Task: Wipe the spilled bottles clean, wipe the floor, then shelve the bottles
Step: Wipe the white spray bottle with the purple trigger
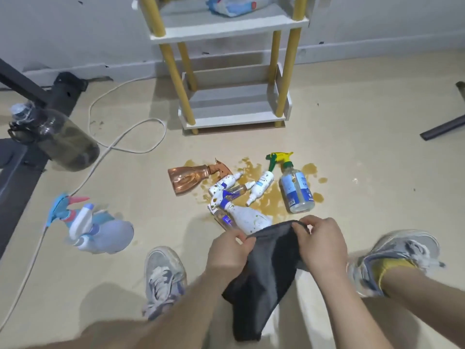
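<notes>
Both hands are up front: the left hand (pixel 227 250) and right hand (pixel 319 244) each pinch the top edge of a dark grey cloth (pixel 264 273), which hangs between them. Just beyond, on the beige floor (pixel 352 117), a cluster of stained spray bottles (pixel 241 195) lies in a brown puddle (pixel 271 200), near the white shelf with yellow posts (pixel 234 114).

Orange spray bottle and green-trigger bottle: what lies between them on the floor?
In the head view, small white bottles lie there in the brown spill.
</notes>
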The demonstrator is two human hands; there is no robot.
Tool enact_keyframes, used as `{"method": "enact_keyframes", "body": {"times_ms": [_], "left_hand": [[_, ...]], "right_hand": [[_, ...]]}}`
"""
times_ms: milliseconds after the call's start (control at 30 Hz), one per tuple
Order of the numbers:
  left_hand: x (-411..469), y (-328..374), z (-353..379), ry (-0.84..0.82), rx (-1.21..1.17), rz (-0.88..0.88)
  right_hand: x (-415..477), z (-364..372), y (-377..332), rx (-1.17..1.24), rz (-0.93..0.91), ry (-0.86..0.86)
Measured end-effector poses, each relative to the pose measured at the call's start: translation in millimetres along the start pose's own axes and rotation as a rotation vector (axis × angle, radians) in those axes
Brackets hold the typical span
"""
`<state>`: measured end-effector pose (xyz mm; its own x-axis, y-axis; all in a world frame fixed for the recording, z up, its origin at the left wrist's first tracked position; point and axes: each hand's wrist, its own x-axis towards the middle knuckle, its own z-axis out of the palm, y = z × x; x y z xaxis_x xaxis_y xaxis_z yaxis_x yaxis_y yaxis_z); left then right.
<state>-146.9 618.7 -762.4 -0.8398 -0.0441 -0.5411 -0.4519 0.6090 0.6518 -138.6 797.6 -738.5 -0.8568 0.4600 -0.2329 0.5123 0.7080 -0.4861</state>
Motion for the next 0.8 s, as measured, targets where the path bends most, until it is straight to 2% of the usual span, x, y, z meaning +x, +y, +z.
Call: {"method": "enact_keyframes", "body": {"times_ms": [67, 133, 200, 267, 367, 433, 567, 600, 700, 800], "left_hand": [[17.1, -3.2, 9.6, 0.004, -0.128, -0.060], [33.9, -12.9, 17.3, -0.053, -0.109, -0.052], [46.8, -25.7, 22.3, -0.158, -0.044, -0.018], [57.7, -37.0, 22.2, -0.274, 0.084, -0.015], [72.2, -49.7, 6.5, -0.360, 0.304, 0.068], [84.5, -47.5, -13.0, -0.255, 0.364, 0.124], [134.1, -46.6, -37.2, 0.177, 0.286, 0.136], [143.1, -44.1, -39.7, 0.199, 0.244, 0.084], [156.3, -37.3, -38.0, 0.042, 0.034, -0.081], [158.8, -30.1, -43.9, 0.065, -0.130, -0.117]], "right_hand": [[8.7, 28.9, -8.3, 0.115, -0.113, 0.053], [19.6, 65.6, -17.0, 0.139, -0.274, 0.006], [27.0, 106.2, -20.4, -0.006, -0.347, -0.144], [29.3, 139.3, -15.5, -0.184, -0.291, -0.258], [39.5, 157.2, -2.1, -0.306, -0.358, -0.245], [56.9, 158.1, 9.3, -0.388, -0.459, -0.225], [77.7, 158.8, 20.9, -0.357, -0.531, -0.220], [75.9, 161.1, 23.1, -0.313, -0.539, -0.206], [67.8, 164.3, 29.8, -0.165, -0.559, -0.160], [60.0, 155.4, 36.8, -0.034, -0.518, -0.207]]}}
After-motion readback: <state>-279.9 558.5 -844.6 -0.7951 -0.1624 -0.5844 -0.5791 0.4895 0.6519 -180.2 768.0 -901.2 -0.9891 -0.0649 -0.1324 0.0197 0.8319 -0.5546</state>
